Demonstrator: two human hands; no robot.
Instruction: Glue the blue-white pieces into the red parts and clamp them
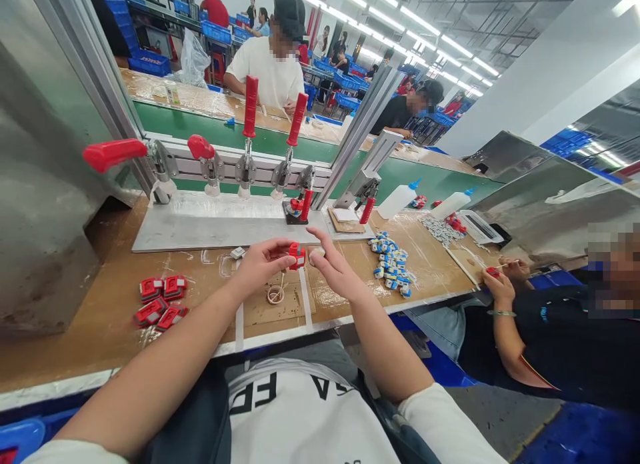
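Observation:
My left hand point(264, 267) pinches a small red toy car body point(297, 255) between thumb and fingers, above the bench. Just right of it is my right hand point(336, 267), its index finger stretched out and its thumb apart. A whitish spot shows by the right thumb; I cannot tell what it is. Below my hands, a small round cup point(275, 293) with a thin stick in it rests on a cardboard sheet point(295, 307). Several red car pieces point(161, 300) lie to the left. To the right is a pile of blue and white pieces point(391, 264).
A metal fixture plate point(215, 224) with red-handled toggle clamps point(250, 111) stands behind my hands. A red piece sits on a black block point(296, 212) under one clamp. White bottles point(399, 201) and grey parts point(443, 231) are farther right. A co-worker point(530, 337) sits at the right, holding a red piece.

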